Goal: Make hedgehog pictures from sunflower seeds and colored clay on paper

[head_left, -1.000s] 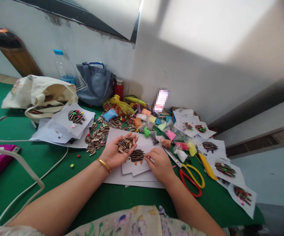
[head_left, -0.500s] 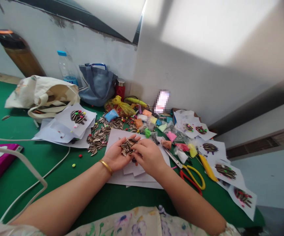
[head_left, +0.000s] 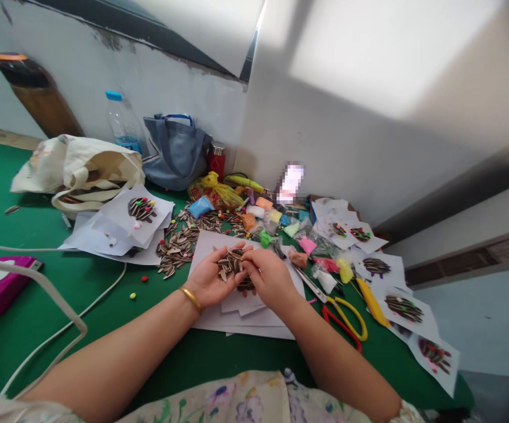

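My left hand (head_left: 208, 281) is palm up, cupped under a small heap of striped sunflower seeds (head_left: 228, 264). A gold bangle (head_left: 191, 299) circles that wrist. My right hand (head_left: 272, 279) reaches over the heap from the right, thumb and fingertips pinched together at its edge; what lies between them is too small to make out. Below both hands are stacked white paper sheets (head_left: 210, 320). Dark seeds (head_left: 246, 284) show on the top small sheet, partly covered by my hands. More loose sunflower seeds (head_left: 179, 247) are spread on the green table left of the paper.
Scissors (head_left: 345, 317) and a yellow cutter (head_left: 372, 302) lie on the right, near finished seed pictures (head_left: 404, 308). Small clay packets (head_left: 298, 259) cluster behind the paper. Farther back are a blue bag (head_left: 177, 153) and a phone (head_left: 290, 182). A white cable (head_left: 104, 305) crosses the left side.
My right fingertips have shifted slightly right, off the middle of the heap to its edge. More of the dark seeds on the paper below now shows. My left hand stays nearly still.
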A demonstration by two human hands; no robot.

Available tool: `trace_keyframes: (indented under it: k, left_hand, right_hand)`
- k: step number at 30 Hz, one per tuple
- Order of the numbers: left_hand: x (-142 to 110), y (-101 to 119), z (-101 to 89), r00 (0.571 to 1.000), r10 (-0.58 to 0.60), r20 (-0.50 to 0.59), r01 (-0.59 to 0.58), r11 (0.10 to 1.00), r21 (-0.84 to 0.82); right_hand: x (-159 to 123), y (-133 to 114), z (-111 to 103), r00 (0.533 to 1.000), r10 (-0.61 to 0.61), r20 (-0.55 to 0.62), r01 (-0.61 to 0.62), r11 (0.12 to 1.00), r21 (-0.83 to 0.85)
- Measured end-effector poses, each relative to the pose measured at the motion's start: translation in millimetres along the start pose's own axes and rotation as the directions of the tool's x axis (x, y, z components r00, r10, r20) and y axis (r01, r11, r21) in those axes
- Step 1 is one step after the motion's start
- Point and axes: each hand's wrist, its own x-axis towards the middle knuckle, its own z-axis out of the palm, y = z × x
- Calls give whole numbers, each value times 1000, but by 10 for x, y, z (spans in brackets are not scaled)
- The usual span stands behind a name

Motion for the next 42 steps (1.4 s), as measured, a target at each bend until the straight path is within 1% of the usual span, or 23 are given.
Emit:
trace_keyframes:
  k: [5, 10, 12, 16, 20, 22, 24, 26, 27, 29, 31, 34, 37, 40, 42]
  left_hand:
    - [22, -8, -25, 1000, 4, 6, -4, 1000, -11]
    - [13, -1, -14, 1000, 9, -4, -9, 1000, -4]
    - [12, 5, -14, 1000, 22, -16, -22, 1000, 2]
    - [18, 7, -10, 1000, 0, -8, -1, 999, -49]
    - [22, 1, 1, 1000, -2, -13, 1, 998, -61]
    - [17, -2, 2, 1000, 10, -23, -10, 1000, -27]
    - [6, -5, 5, 999, 25, -28, -25, 1000, 10]
    - [-9, -10, 18, 999, 36, -30, -35, 999, 26]
    - [-18, -14, 30, 999, 37, -33, -36, 999, 23]
    - [-32, -26, 59, 998, 34, -48, -33, 999, 10]
    - [-41, -40, 85, 997, 31, -70, -31, 999, -3]
    - [-39, -51, 92, 997, 27, -71, -28, 1000, -7]
    - [-22, -44, 56, 999, 17, -38, -17, 1000, -3]
    - [-5, -32, 19, 1000, 6, -6, -6, 1000, 10]
    - [1, -27, 11, 1000, 11, -18, -11, 1000, 17]
  right_hand:
    - [46, -41, 1, 997, -72, -28, 70, 995, -71]
    - [84, -65, 150, 984, -168, 54, 174, 975, -137]
    - [96, -54, 212, 982, -179, 62, 186, 971, -151]
    - [119, -34, 238, 985, -165, 47, 170, 978, -119]
    - [115, -55, 146, 991, -131, -21, 131, 991, 10]
    - [87, -59, 102, 997, -59, -41, 62, 993, 98]
    - [42, -40, 79, 997, 71, -41, -60, 972, 226]
    - [-12, 4, 77, 980, 198, -28, -174, 912, 371]
    - [-37, 31, 80, 970, 242, -19, -211, 877, 432]
    - [-75, 81, 84, 959, 284, -5, -244, 832, 498]
    - [-89, 110, 77, 952, 307, -3, -263, 820, 508]
    - [-68, 94, 45, 947, 319, -29, -268, 840, 471]
    - [-28, 17, 24, 961, 266, -69, -219, 893, 392]
    - [-6, -72, 54, 985, 173, -13, -160, 932, 324]
    - [-2, -110, 93, 990, 137, 38, -142, 943, 300]
